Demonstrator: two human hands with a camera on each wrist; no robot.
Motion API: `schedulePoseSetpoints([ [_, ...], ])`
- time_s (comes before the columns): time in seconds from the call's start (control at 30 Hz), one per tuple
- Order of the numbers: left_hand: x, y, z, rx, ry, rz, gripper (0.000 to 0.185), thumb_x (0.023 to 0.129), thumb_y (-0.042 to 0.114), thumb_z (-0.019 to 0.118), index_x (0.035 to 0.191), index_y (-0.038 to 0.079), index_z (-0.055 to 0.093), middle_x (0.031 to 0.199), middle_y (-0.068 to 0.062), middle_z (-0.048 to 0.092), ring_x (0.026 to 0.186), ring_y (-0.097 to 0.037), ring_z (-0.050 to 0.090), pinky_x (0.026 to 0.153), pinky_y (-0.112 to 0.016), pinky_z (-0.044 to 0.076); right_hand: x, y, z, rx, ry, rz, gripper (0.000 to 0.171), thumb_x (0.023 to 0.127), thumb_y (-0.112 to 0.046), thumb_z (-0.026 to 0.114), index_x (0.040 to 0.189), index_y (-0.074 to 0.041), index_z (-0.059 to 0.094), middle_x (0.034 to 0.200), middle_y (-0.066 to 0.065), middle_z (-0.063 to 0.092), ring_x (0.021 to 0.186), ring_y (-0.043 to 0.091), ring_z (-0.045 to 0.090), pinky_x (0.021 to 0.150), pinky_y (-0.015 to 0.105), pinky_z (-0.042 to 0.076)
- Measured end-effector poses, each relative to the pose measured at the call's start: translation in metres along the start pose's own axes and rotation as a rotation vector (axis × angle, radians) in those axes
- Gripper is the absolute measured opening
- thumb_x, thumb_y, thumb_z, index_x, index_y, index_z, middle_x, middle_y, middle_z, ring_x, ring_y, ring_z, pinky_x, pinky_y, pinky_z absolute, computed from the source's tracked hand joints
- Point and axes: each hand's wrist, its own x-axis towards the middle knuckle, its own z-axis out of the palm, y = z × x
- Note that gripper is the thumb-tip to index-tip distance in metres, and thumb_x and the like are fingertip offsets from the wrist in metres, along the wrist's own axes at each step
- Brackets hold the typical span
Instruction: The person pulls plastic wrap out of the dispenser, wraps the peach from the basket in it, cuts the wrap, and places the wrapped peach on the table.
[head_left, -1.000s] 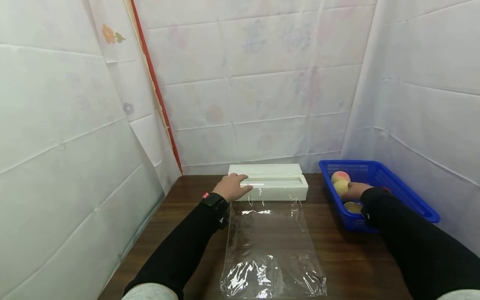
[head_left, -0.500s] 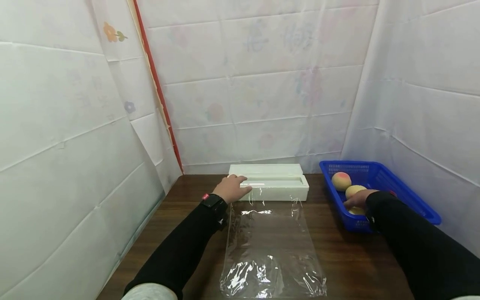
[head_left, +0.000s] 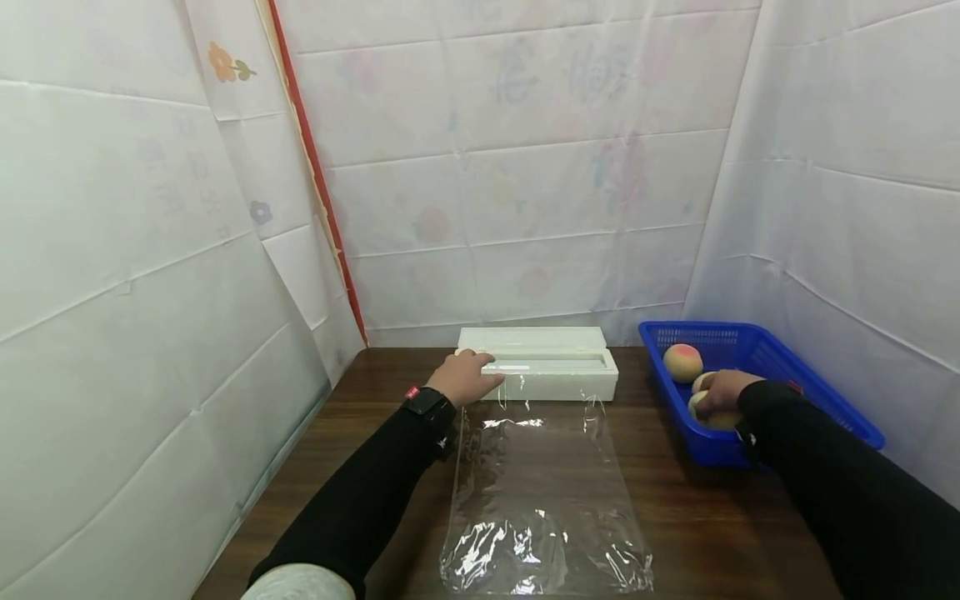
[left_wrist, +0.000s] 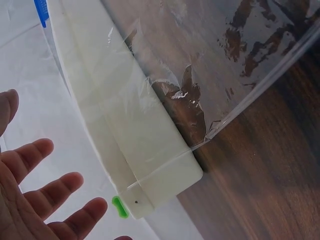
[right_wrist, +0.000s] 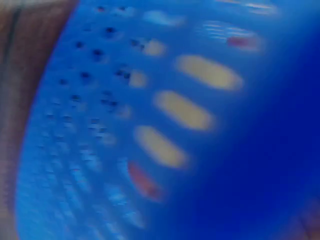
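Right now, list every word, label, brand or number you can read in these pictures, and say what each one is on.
No text can be read.
Faint characters and flower prints on the white wall sheets: too washed out to read.
Small red tag by the black wristband on the left arm: too small to read.
White cling film dispenser, blue basket, peaches: no lettering visible.
Right wrist view: blurred.

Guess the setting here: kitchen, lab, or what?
Probably a staged recording booth, not a kitchen: white sheets hang on three sides of a wooden table with only a cling-film dispenser and a blue basket of peaches.
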Motion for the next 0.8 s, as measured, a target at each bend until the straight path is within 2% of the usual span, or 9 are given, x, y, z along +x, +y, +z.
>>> schedulePoseSetpoints([
  [0.07,0.000,0.001,0.000,-0.001,0.000,0.007,0.058,0.108,0.055,0.054,0.155,0.021,0.057,0.156,-0.017,0.054,0.144,-0.044,0.052,0.111,-0.060,0.050,0.002,-0.004,-0.005,-0.050,0.069,-0.059,0.065,0.084,-0.033,0.079,0.129,0.011,0.062,0.106,0.022,0.068,0.093,0.032,0.062,0.079,0.038,0.049],
  [0.2,0.000,0.003,0.002,-0.012,0.007,0.015,0.056,0.108,0.052,0.056,0.153,0.019,0.058,0.155,-0.018,0.055,0.143,-0.044,0.053,0.111,-0.060,0.049,0.003,-0.023,-0.014,-0.094,0.202,-0.093,0.069,0.083,-0.032,0.080,0.129,0.015,0.058,0.110,0.026,0.067,0.091,0.033,0.060,0.078,0.040,0.049],
  [0.33,-0.003,0.006,0.004,-0.041,-0.006,0.035,0.056,0.108,0.051,0.056,0.154,0.017,0.058,0.156,-0.018,0.055,0.145,-0.042,0.052,0.114,-0.059,0.048,0.000,-0.051,-0.018,-0.137,0.346,-0.134,0.057,0.085,-0.027,0.078,0.119,0.014,0.058,0.102,0.025,0.066,0.084,0.033,0.057,0.074,0.044,0.048],
  [0.43,-0.004,0.010,0.005,-0.051,-0.006,0.052,0.057,0.108,0.051,0.056,0.154,0.017,0.057,0.156,-0.017,0.055,0.147,-0.039,0.051,0.117,-0.056,0.045,-0.002,-0.075,-0.015,-0.160,0.446,-0.216,0.043,0.086,-0.024,0.079,0.108,0.008,0.060,0.092,0.019,0.065,0.078,0.031,0.058,0.073,0.047,0.048],
  [0.53,-0.004,0.014,0.005,-0.041,0.020,0.075,0.056,0.108,0.050,0.056,0.153,0.017,0.058,0.153,-0.016,0.058,0.146,-0.037,0.052,0.119,-0.055,0.043,-0.003,-0.102,-0.008,-0.166,0.524,-0.310,0.042,0.083,-0.023,0.085,0.103,0.005,0.061,0.090,0.018,0.067,0.077,0.031,0.060,0.073,0.049,0.049],
  [0.7,-0.003,0.026,0.006,-0.044,0.035,0.126,0.058,0.108,0.053,0.055,0.153,0.018,0.058,0.152,-0.014,0.060,0.144,-0.033,0.055,0.119,-0.053,0.044,-0.004,-0.147,0.015,-0.191,0.595,-0.448,0.054,0.076,-0.026,0.095,0.110,0.003,0.064,0.100,0.018,0.071,0.090,0.035,0.066,0.082,0.053,0.053],
  [0.8,-0.003,0.038,0.006,-0.142,0.023,0.166,0.062,0.107,0.056,0.054,0.156,0.019,0.054,0.155,-0.011,0.059,0.143,-0.032,0.057,0.117,-0.052,0.047,-0.005,-0.168,0.032,-0.220,0.614,-0.533,0.069,0.074,-0.029,0.098,0.125,0.004,0.064,0.113,0.022,0.072,0.105,0.040,0.068,0.091,0.056,0.055],
])
